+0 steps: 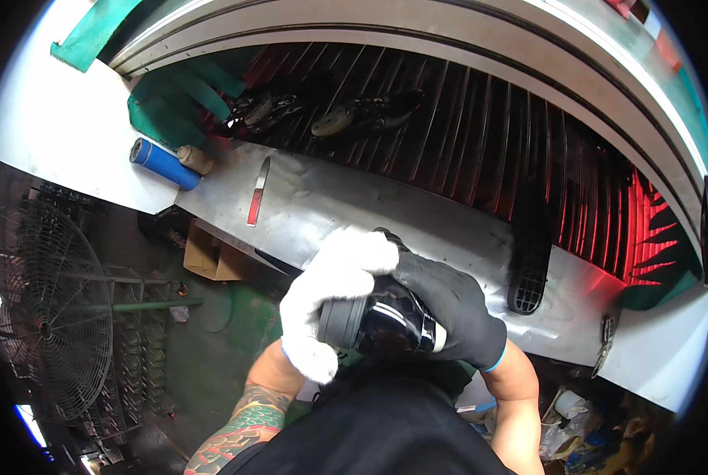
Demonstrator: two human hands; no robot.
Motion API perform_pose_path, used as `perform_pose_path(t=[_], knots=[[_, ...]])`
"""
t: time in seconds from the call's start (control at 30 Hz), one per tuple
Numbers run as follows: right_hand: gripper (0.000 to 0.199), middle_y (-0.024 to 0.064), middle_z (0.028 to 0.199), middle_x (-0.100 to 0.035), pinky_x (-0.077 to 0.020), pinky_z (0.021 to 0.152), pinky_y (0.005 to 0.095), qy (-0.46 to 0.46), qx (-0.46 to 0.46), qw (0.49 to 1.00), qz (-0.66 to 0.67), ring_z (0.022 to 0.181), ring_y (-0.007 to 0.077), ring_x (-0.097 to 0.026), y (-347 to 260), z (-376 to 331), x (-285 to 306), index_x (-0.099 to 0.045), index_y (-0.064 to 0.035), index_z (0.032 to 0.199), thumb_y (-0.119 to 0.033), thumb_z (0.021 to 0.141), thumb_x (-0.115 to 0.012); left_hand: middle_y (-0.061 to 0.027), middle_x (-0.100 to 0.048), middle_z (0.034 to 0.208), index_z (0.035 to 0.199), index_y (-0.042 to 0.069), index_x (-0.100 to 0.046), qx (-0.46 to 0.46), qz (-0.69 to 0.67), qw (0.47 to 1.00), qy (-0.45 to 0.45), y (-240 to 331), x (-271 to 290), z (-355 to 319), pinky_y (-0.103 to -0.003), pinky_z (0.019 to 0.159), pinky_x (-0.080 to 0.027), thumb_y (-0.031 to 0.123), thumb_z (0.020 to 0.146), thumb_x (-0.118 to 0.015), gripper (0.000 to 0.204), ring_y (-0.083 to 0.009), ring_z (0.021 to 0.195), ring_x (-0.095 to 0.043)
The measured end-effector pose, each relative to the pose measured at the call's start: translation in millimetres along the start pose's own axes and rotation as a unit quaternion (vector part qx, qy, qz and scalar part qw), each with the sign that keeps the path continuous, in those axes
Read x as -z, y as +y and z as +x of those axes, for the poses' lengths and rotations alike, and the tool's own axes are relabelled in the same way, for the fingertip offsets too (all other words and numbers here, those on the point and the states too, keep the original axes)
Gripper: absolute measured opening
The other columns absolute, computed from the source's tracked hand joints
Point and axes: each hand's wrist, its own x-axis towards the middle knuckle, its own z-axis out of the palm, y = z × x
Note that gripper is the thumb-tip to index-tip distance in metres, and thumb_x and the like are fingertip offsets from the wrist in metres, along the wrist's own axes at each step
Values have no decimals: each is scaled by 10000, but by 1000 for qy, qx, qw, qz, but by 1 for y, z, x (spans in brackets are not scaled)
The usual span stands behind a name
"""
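Close in front of my body I hold a glossy black shoe (392,323) in both hands, above the near edge of the metal shelf. My left hand (330,289), in a white glove, curls around its dark ribbed end and upper side. On the other side my right hand (453,305), in a black glove with a blue cuff, wraps over the shoe. A small pale patch shows at the shoe's lower right. Both gloves hide much of it. To the right, a black shoe sole (530,265) lies across the metal shelf.
Behind the metal shelf (354,194), a red-lit roller bed carries shoes (362,115) under a curved hood. On the shelf's left are a red-handled knife (257,198), a blue cylinder (164,164) and a beige jar (195,159). A large fan (45,324) stands at left.
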Motion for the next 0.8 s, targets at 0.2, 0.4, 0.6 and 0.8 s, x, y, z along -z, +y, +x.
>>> perform_pose_path(t=[0.2, 0.4, 0.6, 0.8], knots=[[549, 239, 1246, -700, -583, 1021, 494, 24, -9, 997, -76, 1184, 413, -699, -27, -25, -24, -616, 48, 1302, -134, 806, -763, -267, -733, 1101, 1130, 114, -694, -74, 29, 995, 60, 1, -2, -28, -660, 1020, -497, 519, 898, -789, 476, -475, 1120, -674], [609, 227, 1272, -691, -594, 998, 480, -16, 1, 999, -42, 1169, 385, -707, -24, 1, -16, -615, 30, 1329, -167, 779, -791, -268, -705, 1144, 1043, 86, -634, -51, 31, 994, 96, 5, -1, -33, -660, 1035, -492, 439, 926, -773, 398, -497, 1142, -665], [617, 203, 1240, -694, -598, 893, 433, -51, -30, 998, -7, 1101, 377, -715, -6, 38, 3, -615, -17, 1319, -250, 795, -844, -276, -693, 1242, 995, 35, -688, -37, 9, 992, 117, 1, 3, 3, -521, 1013, -538, 265, 993, -679, 230, -432, 1152, -663], [724, 196, 1326, -650, -513, 1075, 511, -27, 45, 980, -194, 1256, 403, -631, 4, 41, 2, -639, -35, 1344, -268, 705, -888, -357, -604, 1382, 1334, 24, -621, -161, -1, 982, 99, -53, 19, 10, -569, 1133, -459, 307, 1057, -606, 397, -465, 1321, -589]])
